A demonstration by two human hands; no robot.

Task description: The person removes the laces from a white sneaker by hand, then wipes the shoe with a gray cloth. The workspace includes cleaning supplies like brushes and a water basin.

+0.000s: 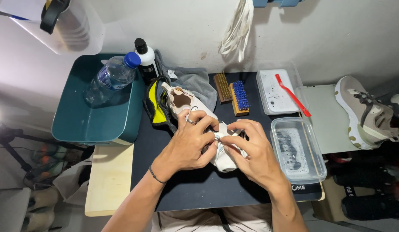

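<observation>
Both hands on cream-white low sneaker w/ tan insole [195, 112], lying mid black mat [182, 189]; left hand [188, 141] clamped over midfoot; right hand [251, 152] pinching toe end; 2 wooden brushes [231, 92] just behind; clear plastic tub of soapy water [297, 150] right.

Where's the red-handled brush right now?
In the head view, the red-handled brush lies diagonally across the white tray on the right side, above the clear plastic tub and right of the blue-bristled wooden brush.
</observation>
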